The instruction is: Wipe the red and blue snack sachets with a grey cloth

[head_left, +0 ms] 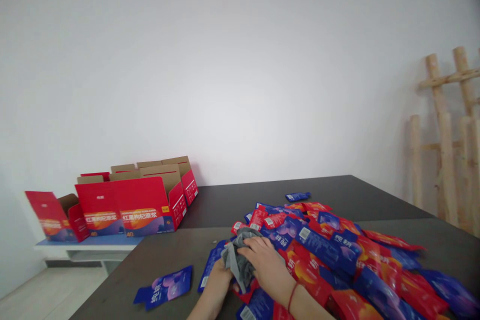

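Observation:
A crumpled grey cloth [242, 260] is between my two hands at the near left edge of a heap of red and blue pouches [318, 245]. My left hand [219, 277] grips the cloth from the lower left; its fingers are partly hidden behind the folds. Over the cloth's right side, my right hand [268, 265] presses with bent fingers, a thin red cord [293, 296] around its wrist. Whether a pouch is inside the cloth is hidden. Beside my left hand lies a blue pouch [212, 262], and farther left a single blue pouch [165, 287] rests on the dark table [123, 287].
Several open red cartons [144, 205] stand at the left, some on a blue-topped white bench [95, 241]. One blue pouch [297, 196] lies behind the heap. Wooden frames [444, 145] lean by the white wall [240, 85] at the right.

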`<state>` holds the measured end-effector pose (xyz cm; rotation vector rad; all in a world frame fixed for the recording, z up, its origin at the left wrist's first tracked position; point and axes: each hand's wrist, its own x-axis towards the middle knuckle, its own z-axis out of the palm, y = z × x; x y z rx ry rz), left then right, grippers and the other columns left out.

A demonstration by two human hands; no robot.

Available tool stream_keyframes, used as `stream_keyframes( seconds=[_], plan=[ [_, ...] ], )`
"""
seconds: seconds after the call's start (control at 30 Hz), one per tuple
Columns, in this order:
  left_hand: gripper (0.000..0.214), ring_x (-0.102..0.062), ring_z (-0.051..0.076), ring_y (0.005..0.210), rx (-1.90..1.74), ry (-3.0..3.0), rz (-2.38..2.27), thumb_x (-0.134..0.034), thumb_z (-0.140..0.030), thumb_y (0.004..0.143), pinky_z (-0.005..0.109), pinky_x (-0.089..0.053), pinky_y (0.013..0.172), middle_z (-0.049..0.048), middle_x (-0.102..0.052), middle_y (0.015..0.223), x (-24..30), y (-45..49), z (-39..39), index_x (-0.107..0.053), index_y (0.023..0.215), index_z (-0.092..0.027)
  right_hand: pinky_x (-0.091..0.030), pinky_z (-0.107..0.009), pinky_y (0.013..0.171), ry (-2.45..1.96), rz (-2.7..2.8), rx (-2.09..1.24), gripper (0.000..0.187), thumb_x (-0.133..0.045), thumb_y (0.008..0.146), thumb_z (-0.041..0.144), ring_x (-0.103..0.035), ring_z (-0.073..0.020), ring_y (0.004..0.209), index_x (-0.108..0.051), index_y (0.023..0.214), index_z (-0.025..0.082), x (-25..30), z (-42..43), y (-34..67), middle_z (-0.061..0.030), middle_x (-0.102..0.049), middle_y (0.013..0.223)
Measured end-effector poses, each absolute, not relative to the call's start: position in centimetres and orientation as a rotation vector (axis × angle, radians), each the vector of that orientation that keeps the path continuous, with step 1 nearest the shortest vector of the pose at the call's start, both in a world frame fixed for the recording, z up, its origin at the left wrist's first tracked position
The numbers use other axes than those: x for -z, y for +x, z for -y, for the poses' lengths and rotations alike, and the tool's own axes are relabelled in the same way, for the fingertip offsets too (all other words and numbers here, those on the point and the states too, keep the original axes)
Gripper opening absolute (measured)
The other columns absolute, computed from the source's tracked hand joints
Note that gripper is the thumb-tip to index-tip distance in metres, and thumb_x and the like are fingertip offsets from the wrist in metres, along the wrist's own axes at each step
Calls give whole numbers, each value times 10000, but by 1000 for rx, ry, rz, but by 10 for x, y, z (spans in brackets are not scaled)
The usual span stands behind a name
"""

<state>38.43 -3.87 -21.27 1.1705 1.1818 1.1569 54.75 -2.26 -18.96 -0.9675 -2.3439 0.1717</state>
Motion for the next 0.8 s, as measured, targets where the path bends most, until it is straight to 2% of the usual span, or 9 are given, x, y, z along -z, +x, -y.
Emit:
stream_keyframes(
  seconds=[0.13,0.27,0.37,0.43,0.47,0.53,0.6,0.7,0.8],
  plan=[
    [373,-496,86,428,-1168,1195,-1094,-687,-443,637,165,-325,387,-11,-586,533,204,374,39,-645,834,-128,-330,-392,972,-1243,2169,-153,511,-405,720,18,-456,-228,1155,-581,1143,243,196,6,562,-60,-563,1216],
    [379,-501,108,411,-1198,1423,-1258,-555,-451,765,193,-384,413,-16,-588,500,192,360,41,-653,975,-151,-332,-400,998,-1303,1986,-196,550,-409,666,7,-437,-232,1190,-570,1152,208,197,-5,573,-86,-542,1240],
    [288,-630,143,637,-1217,1860,-1449,-479,-344,842,253,-504,664,27,-711,801,187,353,47,-672,1021,-228,-327,-396,1029,-1251,1856,-242,570,-390,659,8,-426,-215,1207,-552,1170,201,194,-6,572,-90,-518,1259],
    [271,-642,167,889,-1165,2227,-1440,-465,-263,855,283,-475,856,25,-699,1021,185,351,50,-686,1011,-278,-307,-398,1050,-1189,1834,-249,588,-376,661,7,-400,-203,1231,-532,1193,203,190,-2,569,-83,-488,1289],
    [283,-622,173,970,-1111,2392,-1392,-456,-231,859,287,-458,895,22,-686,1067,184,351,52,-690,1006,-291,-291,-403,1060,-1154,1853,-244,603,-375,656,3,-380,-200,1247,-521,1204,208,188,1,567,-77,-471,1307],
    [310,-608,166,989,-1006,2629,-1306,-433,-179,862,268,-466,867,26,-686,1044,182,352,53,-698,976,-292,-269,-407,1063,-1074,1963,-227,640,-387,637,-6,-356,-195,1258,-505,1221,227,184,9,561,-59,-457,1323],
    [309,-617,153,891,-963,2746,-1307,-429,-146,857,236,-482,766,35,-688,929,180,354,54,-714,877,-266,-284,-392,1032,-987,2153,-209,639,-420,630,-3,-379,-197,1225,-511,1210,249,182,17,555,-41,-482,1296],
    [294,-601,137,773,-947,2764,-1368,-450,-113,832,211,-465,674,27,-654,791,180,358,55,-700,732,-232,-320,-356,950,-948,2426,-164,492,-466,692,41,-438,-199,1132,-559,1129,250,183,22,547,-37,-549,1198],
    [296,-596,128,774,-919,2674,-1350,-453,-84,806,208,-459,688,17,-646,803,180,361,58,-698,743,-237,-318,-348,902,-1060,2491,-88,368,-428,779,71,-458,-200,1080,-586,1065,240,185,16,548,-43,-585,1119]
  ],
)
